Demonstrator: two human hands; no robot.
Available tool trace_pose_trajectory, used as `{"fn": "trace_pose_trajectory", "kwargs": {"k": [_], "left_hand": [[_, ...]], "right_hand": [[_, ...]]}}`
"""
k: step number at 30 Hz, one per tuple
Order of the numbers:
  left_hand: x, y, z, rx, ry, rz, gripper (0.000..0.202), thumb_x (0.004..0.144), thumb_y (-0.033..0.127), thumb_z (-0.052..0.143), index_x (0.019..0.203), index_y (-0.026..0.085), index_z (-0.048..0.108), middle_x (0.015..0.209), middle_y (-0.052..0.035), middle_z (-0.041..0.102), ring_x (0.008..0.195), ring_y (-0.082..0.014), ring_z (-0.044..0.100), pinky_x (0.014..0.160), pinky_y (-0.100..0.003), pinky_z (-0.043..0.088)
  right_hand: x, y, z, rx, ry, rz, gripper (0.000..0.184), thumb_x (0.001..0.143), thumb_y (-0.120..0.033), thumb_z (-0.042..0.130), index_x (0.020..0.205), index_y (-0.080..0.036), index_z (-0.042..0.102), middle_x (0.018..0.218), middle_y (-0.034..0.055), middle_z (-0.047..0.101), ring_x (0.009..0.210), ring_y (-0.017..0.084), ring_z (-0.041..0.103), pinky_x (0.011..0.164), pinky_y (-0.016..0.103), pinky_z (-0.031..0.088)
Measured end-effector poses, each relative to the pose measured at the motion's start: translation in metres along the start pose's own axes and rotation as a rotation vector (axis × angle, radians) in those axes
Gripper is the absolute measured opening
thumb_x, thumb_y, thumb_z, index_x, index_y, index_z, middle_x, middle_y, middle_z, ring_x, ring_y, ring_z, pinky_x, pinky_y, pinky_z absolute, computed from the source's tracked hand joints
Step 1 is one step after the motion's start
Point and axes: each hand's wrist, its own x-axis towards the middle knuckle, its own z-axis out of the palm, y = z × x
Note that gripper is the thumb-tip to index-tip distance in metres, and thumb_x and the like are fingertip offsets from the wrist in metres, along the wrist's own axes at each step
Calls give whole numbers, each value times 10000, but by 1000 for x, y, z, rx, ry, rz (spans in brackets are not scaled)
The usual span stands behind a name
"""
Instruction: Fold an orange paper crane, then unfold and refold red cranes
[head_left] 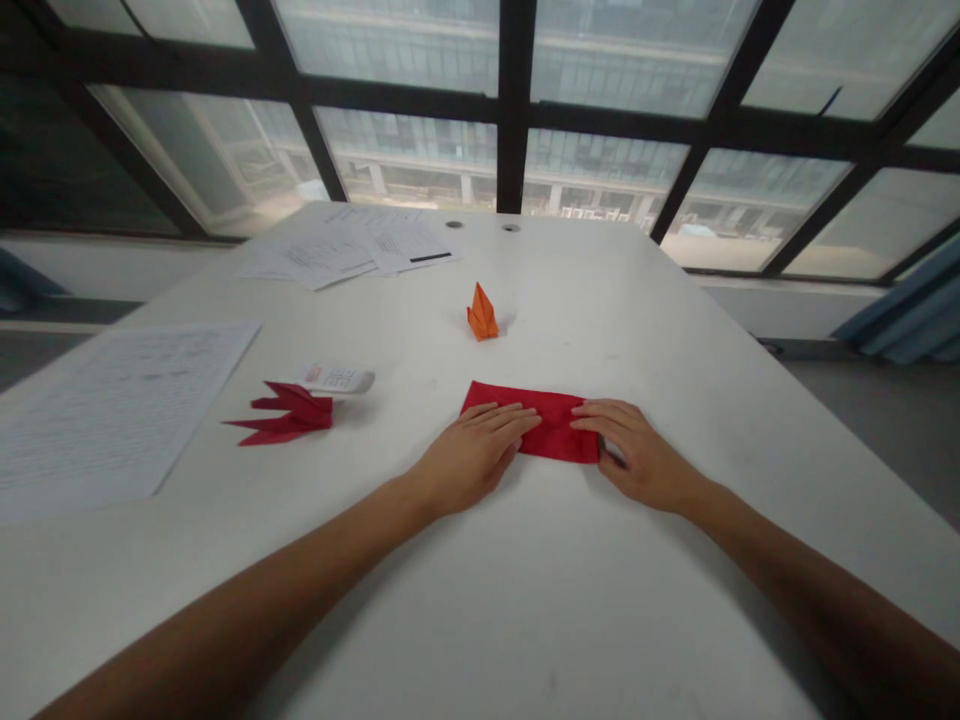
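**Desk:** Head view is up on my screen. Report grip state, left side first.

**Operator:** I read the left hand as a wide grip: palm down, fingers extended and together, closed on nothing. It lies flat on the left end of the folded red paper.

**Desk:** And the right side?

**Operator:** The right hand is also wide, its fingers lying across the paper's right end. I see neither hand pinching the sheet.

**Desk:** Confirm the sheet's position.

**Operator:** It lies flat on the white bench, between my two hands, with its long side running left to right.

**Desk:** Other items on the bench?

**Operator:** Far of the sheet stands an orange origami figure. To the left I have a spiked red origami figure, just beside a small printed white slip. Further left lies a printed sheet, and at the far end, overlapping papers.
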Motion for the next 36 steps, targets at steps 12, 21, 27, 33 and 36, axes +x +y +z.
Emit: {"fn": "trace_pose_trajectory", "kwargs": {"k": [12,21,27,33,36], "left_hand": [[-4,13,-4,108,-43,281,489,1061,359,429,1500,153,495,1463,-126,630,1361,-299,578,1185,-465,437],[-4,30,-6,52,-71,420,386,1001,415,517,1261,172,667,1242,-139,670,1130,-291,604,1025,-437,492],[1,36,-7,21,-94,223,313,1019,452,517,1092,194,677,1122,-93,694,1083,-259,581,990,-419,465],[3,43,-1,85,-36,48,344,981,498,583,1101,184,656,1126,-96,684,1035,-269,598,942,-435,490],[2,40,0,114,-17,84,242,1005,385,551,1029,175,669,1059,-92,693,1006,-250,620,928,-405,509]], "right_hand": [[-1,-3,1,-78,51,66,152,1023,-288,560,1121,-261,672,1014,49,775,1005,255,691,1071,512,420],[-1,-8,6,-117,26,204,391,942,-313,693,1313,-242,592,1217,117,710,1108,318,645,980,527,483],[0,-10,5,-142,-39,149,230,974,-294,654,1193,-239,701,1262,109,695,1163,312,616,996,525,470],[2,-30,7,-69,-66,148,277,987,-293,627,1256,-242,668,1299,107,683,1190,301,608,1029,522,470],[0,-31,8,-16,28,166,346,989,-306,618,1329,-241,605,1372,127,632,1273,303,570,1094,532,454]]}}
